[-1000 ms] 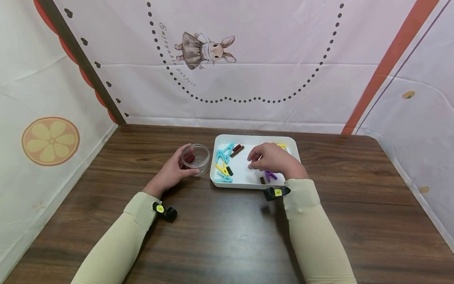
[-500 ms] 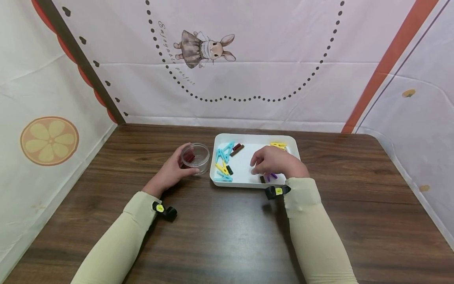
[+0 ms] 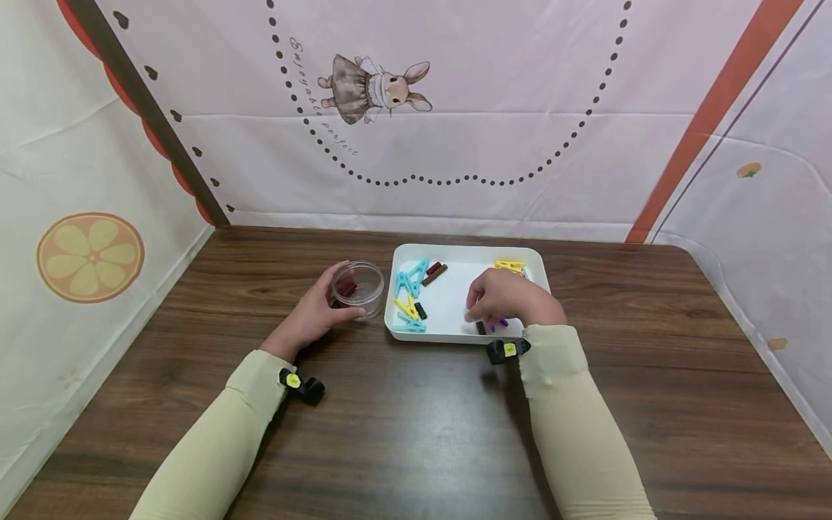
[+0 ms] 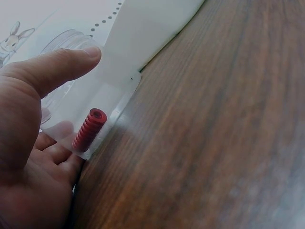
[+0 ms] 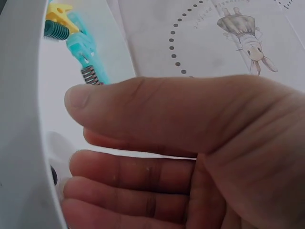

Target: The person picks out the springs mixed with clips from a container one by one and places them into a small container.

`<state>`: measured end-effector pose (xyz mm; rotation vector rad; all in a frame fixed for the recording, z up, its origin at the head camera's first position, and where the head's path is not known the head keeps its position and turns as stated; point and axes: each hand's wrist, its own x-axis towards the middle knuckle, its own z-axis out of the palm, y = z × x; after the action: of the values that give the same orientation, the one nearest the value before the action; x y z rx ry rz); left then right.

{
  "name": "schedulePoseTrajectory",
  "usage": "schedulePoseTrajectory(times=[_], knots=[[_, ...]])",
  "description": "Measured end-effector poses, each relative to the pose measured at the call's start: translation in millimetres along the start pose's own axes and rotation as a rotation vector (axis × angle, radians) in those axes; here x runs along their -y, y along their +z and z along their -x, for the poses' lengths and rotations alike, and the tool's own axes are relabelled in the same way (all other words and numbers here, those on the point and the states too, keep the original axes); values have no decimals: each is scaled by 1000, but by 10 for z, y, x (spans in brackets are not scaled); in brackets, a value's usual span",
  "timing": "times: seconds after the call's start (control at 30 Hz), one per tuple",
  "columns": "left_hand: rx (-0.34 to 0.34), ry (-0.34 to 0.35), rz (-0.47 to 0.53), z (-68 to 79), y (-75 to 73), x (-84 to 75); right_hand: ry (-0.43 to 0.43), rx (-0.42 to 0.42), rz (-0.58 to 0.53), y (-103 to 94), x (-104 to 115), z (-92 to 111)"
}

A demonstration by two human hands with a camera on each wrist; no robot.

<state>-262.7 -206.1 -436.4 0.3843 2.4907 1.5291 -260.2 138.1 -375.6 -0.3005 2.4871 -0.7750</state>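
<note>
Firstly: one clear jar [image 3: 369, 292], on the worktop [image 3: 416, 433], just beside the left edge of the tray [image 3: 448, 309]; held by the left hand [image 3: 312, 318], thumb and fingers round its wall. Contents: a red spring [image 4: 89, 130]. Handling, as judged: light, smooth, rather slippery plastic; best gripped low round the side, mouth left free.

Next: one dark spring [image 3: 481, 328], at the tray's near edge, towards the right corner, beside a purple clip [image 3: 500, 324]. Probably light, hard metal, not fragile; yields lengthwise, liable to roll. Best pinched across mid-coil, clear of the tray wall.

Also: right hand [image 3: 510, 296], low over the tray's right half; fingers loosely bent, thumb near forefinger, gap narrow, nothing visibly held.

Further: brown spring [image 3: 435, 276], towards the far left corner; green spring [image 3: 421, 311], near left corner, touching or just beside a yellow clip [image 3: 407, 309].
</note>
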Motion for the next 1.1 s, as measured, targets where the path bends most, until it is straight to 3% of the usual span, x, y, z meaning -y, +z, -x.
schedulePoseTrajectory(times=[0.2, 0.47, 0.77, 1.1], knots=[[5, 3, -10, 46, -3, -91, 29, -11, 26, 8, -21, -17], [-3, 15, 9, -65, -14, 170, 53, -8, 49, 17, -26, -21], [-9, 21, 5, -70, -18, 173, 51, 3, 106, 70, 9, -52], [-10, 22, 5, -87, -9, 203, -58, -44, 186, 135, 56, -140]])
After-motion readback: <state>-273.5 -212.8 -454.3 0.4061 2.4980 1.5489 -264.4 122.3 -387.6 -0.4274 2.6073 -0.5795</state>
